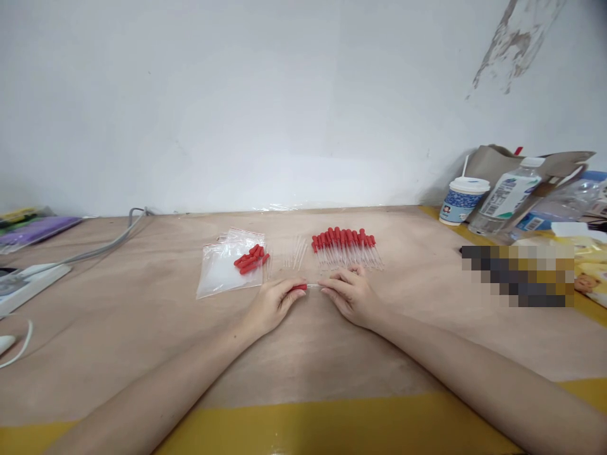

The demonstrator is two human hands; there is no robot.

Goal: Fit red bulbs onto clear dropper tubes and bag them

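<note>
On the brown-covered tabletop (142,328), by the left hand (275,303), fingers closed, a slim red cylindrical cap (300,287) is pinched; by the right hand (353,297), fingertips closed, a thin clear tube (313,286) is held in line. Alignment should be kept, with light pressure near the joint, lest the tube crack. Wording on the clear plastic bottle (509,194) and blue-and-white cup (462,202) cannot be read.

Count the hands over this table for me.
2. The left hand holds a red cap near the plastic bags; the right hand holds a clear tube in front of the capped tubes. No others show.
</note>
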